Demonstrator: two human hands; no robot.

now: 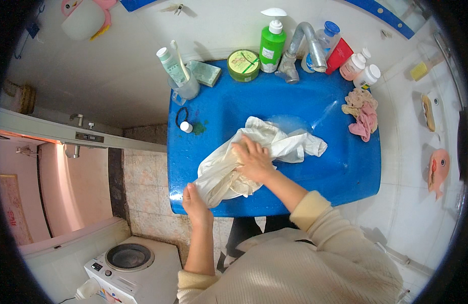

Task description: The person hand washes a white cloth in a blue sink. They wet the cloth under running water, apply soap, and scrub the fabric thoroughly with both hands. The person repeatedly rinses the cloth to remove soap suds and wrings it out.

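A wet white cloth garment (218, 163) lies bunched across the blue washbasin (332, 174), its far end reaching into the bowl. At the near left edge of the basin, my left hand (196, 203) pinches one end of the garment and holds it stretched. My right hand (254, 159) presses on the middle of the cloth with its fingers bent. Under its fingers shows a pale yellowish block (238, 155), perhaps soap, mostly hidden by the hand.
Along the back rim stand a cup (188, 89) with toothbrush, a soap box (205, 73), a round green tub (243, 65), a green pump bottle (272, 47), a metal faucet (291, 70) and several bottles. Crumpled pink cloth (365, 121) lies right; a white cap (186, 127) left.
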